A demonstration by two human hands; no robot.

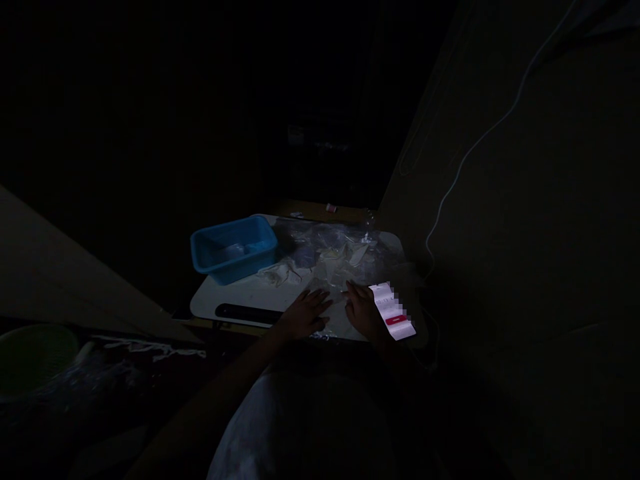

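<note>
In dim light, my left hand [305, 315] lies palm down on a sheet of clear plastic [332, 283], its fingers stretched out and apart. My right hand [361, 311] rests at the right side of the same plastic, fingers partly bent and apart, with nothing visible in it. Just beyond the hands are crumpled pale pieces [281, 272], too dark to name. A lit phone [386, 303] lies right beside my right hand. More clear plastic bags [320, 235] spread over the back of the white table [250, 292].
A blue plastic basin [235, 268] stands at the table's back left, with something pale inside. A clear bottle [369, 227] is at the back. On the right, a white cable [463, 160] hangs along the wall. A green basket [37, 357] sits low at the left.
</note>
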